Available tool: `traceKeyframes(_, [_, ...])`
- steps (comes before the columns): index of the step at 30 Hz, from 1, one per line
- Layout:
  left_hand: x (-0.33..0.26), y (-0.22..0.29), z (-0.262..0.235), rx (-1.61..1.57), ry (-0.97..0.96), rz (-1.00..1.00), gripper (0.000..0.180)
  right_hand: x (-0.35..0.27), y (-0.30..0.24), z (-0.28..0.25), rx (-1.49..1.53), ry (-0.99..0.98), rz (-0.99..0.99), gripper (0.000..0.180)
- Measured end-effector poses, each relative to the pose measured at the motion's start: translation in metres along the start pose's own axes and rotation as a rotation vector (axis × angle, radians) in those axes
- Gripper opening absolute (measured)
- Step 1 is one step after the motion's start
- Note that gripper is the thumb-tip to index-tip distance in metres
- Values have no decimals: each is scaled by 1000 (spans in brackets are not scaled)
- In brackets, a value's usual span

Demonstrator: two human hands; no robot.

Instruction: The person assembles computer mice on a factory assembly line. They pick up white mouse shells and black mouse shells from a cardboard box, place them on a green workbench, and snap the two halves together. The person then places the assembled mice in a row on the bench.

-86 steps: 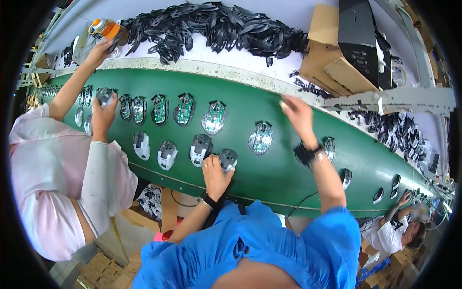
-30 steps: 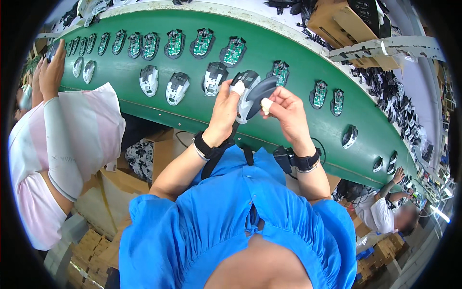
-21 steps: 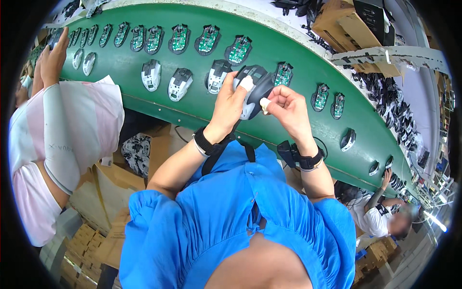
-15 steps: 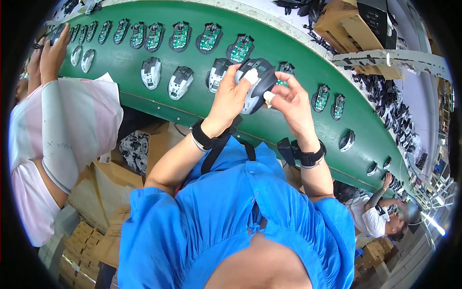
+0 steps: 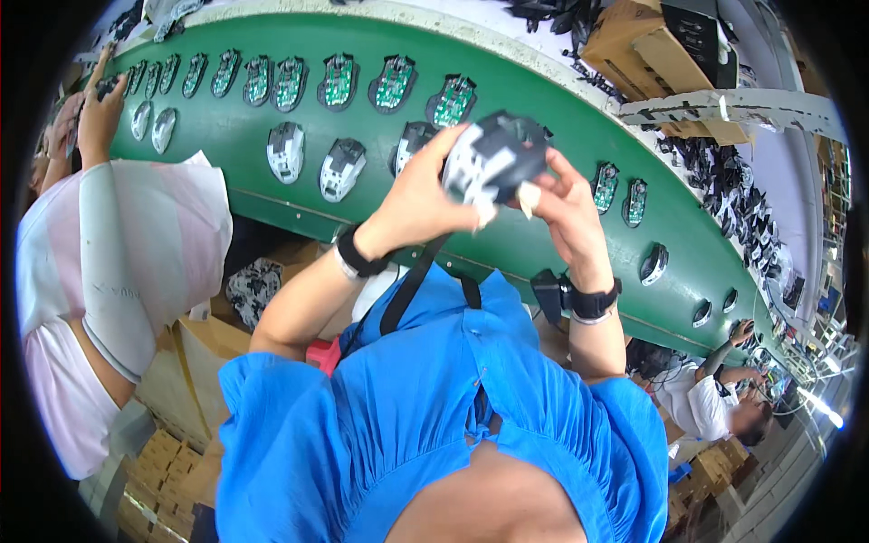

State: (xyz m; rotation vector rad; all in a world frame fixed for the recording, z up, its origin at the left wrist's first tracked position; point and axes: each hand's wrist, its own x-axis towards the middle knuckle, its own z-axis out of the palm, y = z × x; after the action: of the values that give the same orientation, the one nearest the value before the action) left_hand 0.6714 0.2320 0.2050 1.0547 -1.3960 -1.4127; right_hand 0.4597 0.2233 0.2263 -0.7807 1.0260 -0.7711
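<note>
Head view: I see the mouse (image 5: 493, 163) now lifted off the belt (image 5: 507, 244) (closer to the lens), left hand (image 5: 421, 195) gripping it, right hand (image 5: 566, 213) pinching its edge

This is a factory assembly line for computer mice. A long green conveyor belt (image 5: 272, 181) runs from far left to right, carrying rows of green circuit boards (image 5: 339, 80) and half-built grey mouse shells (image 5: 286, 151). Workers sit along it: one in pink and white (image 5: 109, 271) at the left, another in white (image 5: 701, 407) at the near right. Cardboard boxes (image 5: 634, 45) and heaps of black cables (image 5: 742, 199) lie beyond the belt, and more cartons (image 5: 154, 462) are stacked on the floor.
</note>
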Motion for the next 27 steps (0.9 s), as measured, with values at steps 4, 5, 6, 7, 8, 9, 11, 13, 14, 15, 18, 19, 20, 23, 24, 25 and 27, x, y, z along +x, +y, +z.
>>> traceKeyframes(4, [-37,22,4,-81,-253,-35,93,-36,-19,20,-131,-278,-66,98])
traceKeyframes(5, [-42,30,8,38,-261,67,96,-46,-16,23,-48,-269,-67,94])
traceKeyframes(6, [-50,36,12,43,-254,30,95,-55,-20,31,-50,-219,-75,90])
traceKeyframes(7, [-54,42,16,68,-238,18,93,-66,-15,34,-110,-208,-139,87])
traceKeyframes(8, [-55,46,19,92,-226,6,91,-72,-12,36,-171,-192,-200,85])
traceKeyframes(9, [-58,47,20,119,-206,62,86,-77,-5,33,-5,-222,-210,84])
traceKeyframes(11, [-62,46,20,140,-198,65,83,-76,-1,29,-119,-247,-257,83])
traceKeyframes(13, [-54,44,26,40,-169,66,79,-79,-4,29,-98,-170,-186,81])
traceKeyframes(14, [-43,33,35,24,-151,116,79,-74,-7,22,-139,-121,-141,77])
traceKeyframes(15, [-25,21,44,-16,-185,-66,77,-65,7,11,-113,18,-259,71])
traceKeyframes(18, [14,-48,81,-155,-117,-405,74,-27,56,-34,97,374,-85,55])
traceKeyframes(19, [22,-63,96,170,-63,-240,72,-25,79,-44,90,594,-167,61])
traceKeyframes(20, [31,-71,108,491,-3,-89,71,-35,63,-38,312,564,-109,69])
traceKeyframes(23, [18,-72,152,345,-358,75,79,-32,98,-59,235,852,-189,60])
traceKeyframes(24, [7,-87,167,240,-377,167,84,-34,110,-88,228,888,-135,56])
traceKeyframes(25, [1,-92,174,223,-417,73,88,-33,119,-103,286,940,-239,52])
traceKeyframes(27, [5,-85,169,275,-431,-94,94,-34,145,-166,127,1167,-334,54])
